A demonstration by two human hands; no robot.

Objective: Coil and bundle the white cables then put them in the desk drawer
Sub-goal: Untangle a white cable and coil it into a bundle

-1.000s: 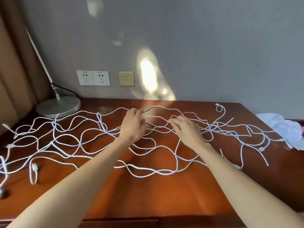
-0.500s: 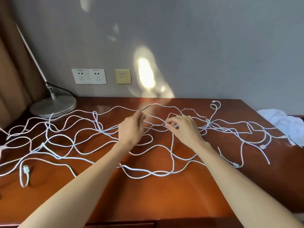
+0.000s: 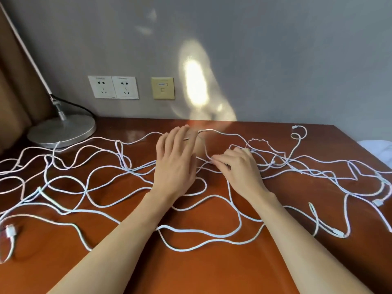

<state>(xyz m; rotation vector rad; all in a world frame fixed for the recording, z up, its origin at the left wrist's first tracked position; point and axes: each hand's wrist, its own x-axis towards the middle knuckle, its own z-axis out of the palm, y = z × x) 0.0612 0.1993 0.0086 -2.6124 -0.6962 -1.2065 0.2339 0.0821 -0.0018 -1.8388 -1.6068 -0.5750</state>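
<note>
Left hand (image 3: 176, 166) fingers now straightened over tangled thin white cables (image 3: 127, 169); right hand (image 3: 239, 170) still pinches one strand; coiling not begun

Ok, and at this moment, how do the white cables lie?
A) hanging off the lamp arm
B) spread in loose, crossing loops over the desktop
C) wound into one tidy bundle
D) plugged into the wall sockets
B: the white cables sprawl uncoiled across the desk, with the left hand laid over them and the right hand pinching a strand near the middle.
</note>
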